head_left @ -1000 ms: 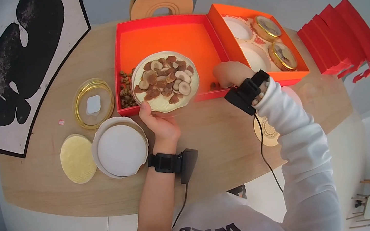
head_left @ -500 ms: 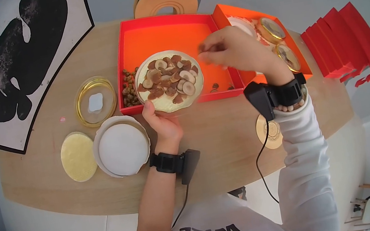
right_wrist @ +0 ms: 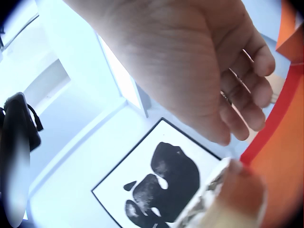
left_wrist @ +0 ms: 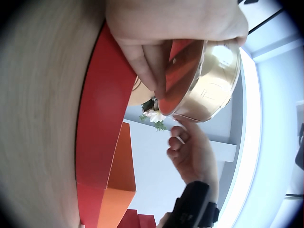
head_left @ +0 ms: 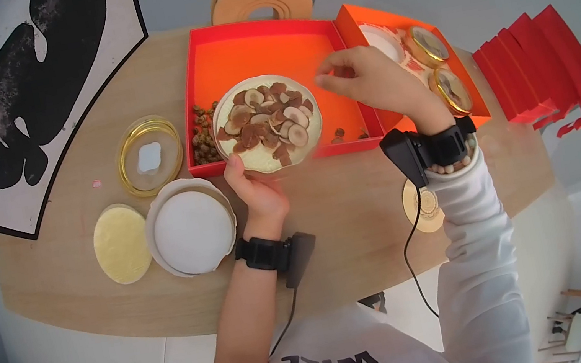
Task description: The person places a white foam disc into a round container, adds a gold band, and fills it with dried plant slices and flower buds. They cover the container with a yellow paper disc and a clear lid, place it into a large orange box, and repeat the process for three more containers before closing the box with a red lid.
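Note:
My left hand (head_left: 259, 199) grips a round tub (head_left: 249, 159) from below, its thumb against the near rim. Dried brown-edged slices (head_left: 268, 119) lie on the tub's pale yellow top. In the left wrist view the tub (left_wrist: 211, 92) has a shiny gold-toned side wall. My right hand (head_left: 382, 84) hovers just right of the tub, over the red-and-orange box (head_left: 265, 38). Its fingers are loosely bent with nothing visible in them, as the right wrist view of that hand (right_wrist: 190, 71) shows. A few small brown pieces (head_left: 339, 134) lie in the box below.
Brown dried pieces (head_left: 205, 146) fill the box's left corner. Gold-rimmed jars (head_left: 428, 47) sit in the right-hand box. At left lie a clear gold-rimmed lid (head_left: 149, 158), a yellow disc (head_left: 121, 245) and a white-lined tub (head_left: 193, 233). Red boxes (head_left: 527, 66) stand far right.
My right hand has risen from the box's near right corner to beside the tub, and its fingertips have spread slightly. My left hand keeps holding the tub in nearly the same place.

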`<state>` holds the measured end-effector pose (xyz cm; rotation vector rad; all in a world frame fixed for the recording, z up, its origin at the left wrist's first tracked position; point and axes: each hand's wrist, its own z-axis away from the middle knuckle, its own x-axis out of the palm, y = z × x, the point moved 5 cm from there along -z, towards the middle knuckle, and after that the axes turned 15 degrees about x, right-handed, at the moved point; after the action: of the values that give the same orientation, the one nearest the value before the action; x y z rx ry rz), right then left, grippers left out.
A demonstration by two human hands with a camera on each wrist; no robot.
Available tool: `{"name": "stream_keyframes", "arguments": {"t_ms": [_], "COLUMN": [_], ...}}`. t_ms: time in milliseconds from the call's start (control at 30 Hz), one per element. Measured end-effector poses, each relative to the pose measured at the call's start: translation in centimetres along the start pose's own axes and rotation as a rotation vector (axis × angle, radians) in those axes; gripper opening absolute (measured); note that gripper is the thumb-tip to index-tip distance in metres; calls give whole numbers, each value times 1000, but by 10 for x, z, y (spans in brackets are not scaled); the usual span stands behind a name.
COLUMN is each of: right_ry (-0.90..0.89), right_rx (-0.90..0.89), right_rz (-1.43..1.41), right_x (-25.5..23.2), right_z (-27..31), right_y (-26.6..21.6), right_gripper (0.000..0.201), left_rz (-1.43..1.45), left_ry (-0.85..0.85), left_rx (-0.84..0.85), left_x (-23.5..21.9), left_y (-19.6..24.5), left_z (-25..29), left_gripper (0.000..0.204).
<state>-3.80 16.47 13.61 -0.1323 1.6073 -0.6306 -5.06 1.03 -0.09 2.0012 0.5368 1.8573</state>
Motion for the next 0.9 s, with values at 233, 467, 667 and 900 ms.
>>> {"name": "stream_keyframes", "arguments": {"t_ms": [233,467,667,900], "right_ry": [-274,-577,-523,-683], "right_rx": [-78,273,56,258], "right_rz": [212,594,-45,342], "right_x": [72,63,82,90], "right_z": [1,1,7,-8], "right_y": [61,73,40,72], "right_gripper": [21,25,26,29], "left_rz": [-3,-12,-11,9], "left_ry": [-12,-1,5,16], "left_rx": [5,-2,-1,9], "left_x": [-2,-1,-2,-5], "left_y": [-1,0,-1,-2], "left_z": [-1,0,-1,-2], "left_gripper": [63,64,64,62]}}
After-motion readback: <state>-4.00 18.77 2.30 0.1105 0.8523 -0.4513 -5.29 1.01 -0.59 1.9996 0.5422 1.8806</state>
